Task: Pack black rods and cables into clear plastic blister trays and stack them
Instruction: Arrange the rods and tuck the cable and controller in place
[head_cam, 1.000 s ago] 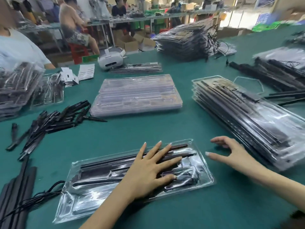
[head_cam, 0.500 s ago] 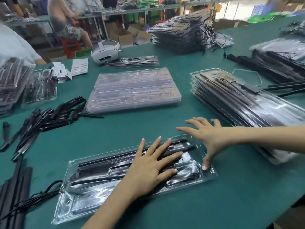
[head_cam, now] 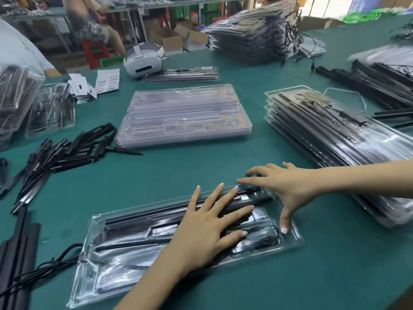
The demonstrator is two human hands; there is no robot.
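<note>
Clear tray (head_cam: pixel 93 274) under flat left hand (head_cam: pixel 207 229).

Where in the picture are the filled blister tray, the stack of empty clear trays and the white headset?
filled blister tray (head_cam: pixel 125 249): head view, left half of lid.
stack of empty clear trays (head_cam: pixel 183 115): head view, top tray.
white headset (head_cam: pixel 144 61): head view, front shell.

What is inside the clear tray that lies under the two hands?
The clear tray holds long black rods in its far slots and a coiled black cable at its right end. The left hand lies flat over the middle and covers what is there.
</note>
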